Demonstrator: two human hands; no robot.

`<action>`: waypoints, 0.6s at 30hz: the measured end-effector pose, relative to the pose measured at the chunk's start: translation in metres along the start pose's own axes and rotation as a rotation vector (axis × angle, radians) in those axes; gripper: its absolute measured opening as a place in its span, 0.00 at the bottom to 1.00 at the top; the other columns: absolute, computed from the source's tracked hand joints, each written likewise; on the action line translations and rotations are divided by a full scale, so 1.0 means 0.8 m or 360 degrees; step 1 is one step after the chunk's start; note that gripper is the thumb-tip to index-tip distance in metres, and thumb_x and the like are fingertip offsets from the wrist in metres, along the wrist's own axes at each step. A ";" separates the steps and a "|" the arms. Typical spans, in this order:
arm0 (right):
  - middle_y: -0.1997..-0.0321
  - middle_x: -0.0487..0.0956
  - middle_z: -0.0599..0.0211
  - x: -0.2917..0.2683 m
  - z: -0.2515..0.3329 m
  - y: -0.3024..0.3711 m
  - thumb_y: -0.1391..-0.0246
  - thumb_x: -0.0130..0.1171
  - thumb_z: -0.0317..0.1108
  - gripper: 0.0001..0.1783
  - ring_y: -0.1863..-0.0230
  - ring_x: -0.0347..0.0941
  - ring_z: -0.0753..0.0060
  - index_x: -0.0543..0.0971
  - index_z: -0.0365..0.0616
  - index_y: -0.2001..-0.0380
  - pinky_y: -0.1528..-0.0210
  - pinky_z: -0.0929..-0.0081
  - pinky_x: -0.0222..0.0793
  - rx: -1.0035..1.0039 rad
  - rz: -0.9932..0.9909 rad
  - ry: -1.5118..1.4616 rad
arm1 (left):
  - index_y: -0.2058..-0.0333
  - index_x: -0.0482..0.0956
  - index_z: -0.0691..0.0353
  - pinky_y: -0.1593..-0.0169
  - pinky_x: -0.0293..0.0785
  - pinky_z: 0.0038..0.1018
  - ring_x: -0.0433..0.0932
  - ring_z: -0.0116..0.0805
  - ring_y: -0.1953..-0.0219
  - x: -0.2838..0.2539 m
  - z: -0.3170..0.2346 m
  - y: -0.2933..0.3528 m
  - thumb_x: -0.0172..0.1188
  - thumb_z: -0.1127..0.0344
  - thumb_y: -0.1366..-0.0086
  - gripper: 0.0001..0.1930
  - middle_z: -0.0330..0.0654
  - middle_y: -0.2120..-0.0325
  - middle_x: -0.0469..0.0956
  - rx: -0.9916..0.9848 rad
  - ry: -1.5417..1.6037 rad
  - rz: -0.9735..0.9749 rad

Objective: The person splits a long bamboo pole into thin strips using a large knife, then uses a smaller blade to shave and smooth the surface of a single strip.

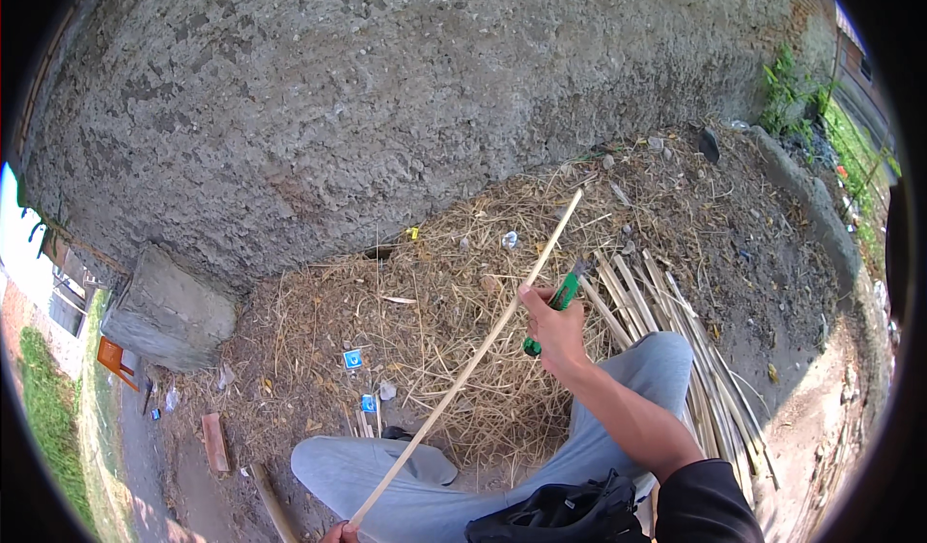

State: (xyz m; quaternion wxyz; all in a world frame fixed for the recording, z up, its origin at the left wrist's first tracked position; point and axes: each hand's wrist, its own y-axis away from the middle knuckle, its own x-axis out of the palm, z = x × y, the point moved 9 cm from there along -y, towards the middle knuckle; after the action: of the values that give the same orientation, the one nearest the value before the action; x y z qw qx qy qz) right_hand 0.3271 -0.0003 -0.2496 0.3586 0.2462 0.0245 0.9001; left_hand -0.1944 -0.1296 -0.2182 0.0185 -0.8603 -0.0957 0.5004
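Observation:
A long, pale bamboo strip (467, 370) slants across my lap, its far tip up toward the wall. Its near end is gripped by my left hand (340, 533), which shows only in part at the lower edge. In my right hand (557, 332) is a green utility knife (565, 291), its blade end pointing away from me. The right thumb lies against the strip around its upper half. Whether the blade touches the strip, I cannot tell. My legs in grey trousers (618, 374) are folded on either side of a heap of thin shavings (502, 398).
Several bamboo strips (710, 389) lie bundled beside my right knee. A rough grey wall (386, 109) rises ahead. To the left are a concrete block (174, 311), a brick (215, 443) and a blue packet (353, 359). A black bag (555, 514) rests against my lap.

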 end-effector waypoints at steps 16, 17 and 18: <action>0.86 0.71 0.77 0.013 0.038 -0.014 0.40 0.61 0.37 0.13 0.85 0.58 0.86 0.85 0.36 0.65 0.82 0.74 0.50 -0.0186 0.0364 0.0733 | 0.65 0.83 0.65 0.75 0.66 0.41 0.69 0.39 0.82 -0.001 -0.012 0.014 0.55 0.67 0.33 0.10 0.53 0.84 0.73 -0.0033 0.0086 0.0031; 0.86 0.71 0.77 0.012 0.037 -0.017 0.40 0.61 0.37 0.13 0.85 0.58 0.86 0.85 0.36 0.65 0.82 0.74 0.50 -0.0189 0.0364 0.0733 | 0.64 0.83 0.65 0.75 0.66 0.40 0.69 0.39 0.81 0.002 -0.006 0.015 0.54 0.67 0.33 0.10 0.53 0.84 0.72 -0.0060 0.0072 0.0033; 0.85 0.71 0.77 0.014 0.034 -0.019 0.40 0.61 0.36 0.12 0.84 0.58 0.86 0.85 0.37 0.64 0.82 0.75 0.51 -0.0185 0.0397 0.0731 | 0.64 0.82 0.65 0.75 0.66 0.40 0.69 0.39 0.81 0.003 -0.006 0.015 0.54 0.67 0.33 0.10 0.53 0.84 0.72 -0.0089 0.0056 0.0036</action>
State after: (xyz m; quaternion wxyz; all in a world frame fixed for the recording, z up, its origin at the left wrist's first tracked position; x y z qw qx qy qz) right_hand 0.3421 0.0144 -0.2244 0.2435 0.0155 0.0230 0.9695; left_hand -0.1871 -0.1402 -0.2195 -0.0095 -0.8703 -0.0995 0.4823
